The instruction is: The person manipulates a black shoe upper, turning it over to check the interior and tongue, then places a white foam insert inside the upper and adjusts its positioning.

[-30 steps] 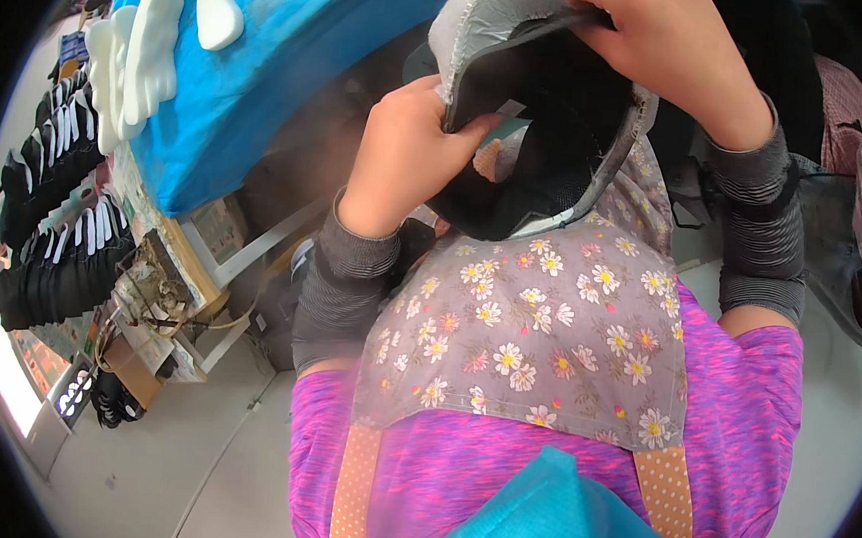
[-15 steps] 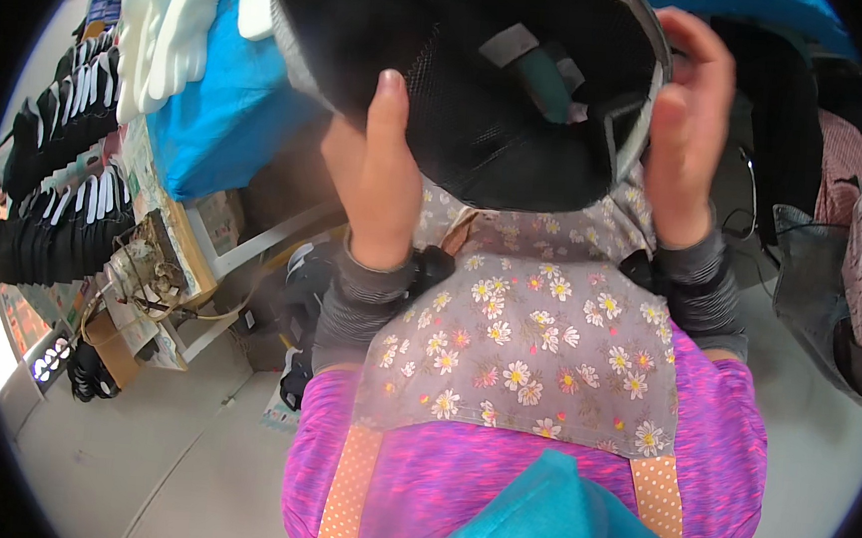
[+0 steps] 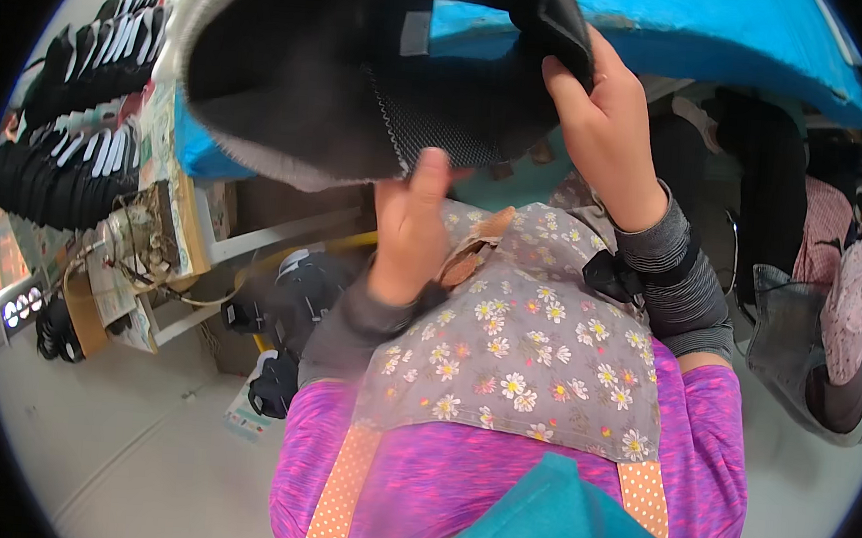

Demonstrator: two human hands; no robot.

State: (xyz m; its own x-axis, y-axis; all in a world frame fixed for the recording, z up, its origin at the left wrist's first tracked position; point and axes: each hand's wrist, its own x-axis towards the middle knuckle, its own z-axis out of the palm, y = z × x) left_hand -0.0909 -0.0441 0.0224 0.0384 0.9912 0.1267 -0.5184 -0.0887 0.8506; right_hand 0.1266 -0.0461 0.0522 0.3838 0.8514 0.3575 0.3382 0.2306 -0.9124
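Held up close in front of me is a black mesh fabric piece (image 3: 294,80) with a pale fuzzy edge. It looks like a shoe upper, but I cannot be sure. My left hand (image 3: 412,230) pinches its lower edge, thumb on the mesh near a zigzag seam. On the right, my right hand (image 3: 612,132) grips a folded dark end between thumb and fingers. Through an opening in the piece, blue covering shows. The fingers behind the fabric are partly hidden.
A table under blue covering (image 3: 707,43) stands ahead. At left, a rack holds rows of black pieces with white strips (image 3: 83,167). Dark shoes (image 3: 278,383) lie on the floor below. Another person's pink checked clothing (image 3: 821,231) shows at far right.
The black piece has shifted left and turned, opening wider. My right hand has moved left and closed on its end; my left hand has moved down and slightly right along the edge.
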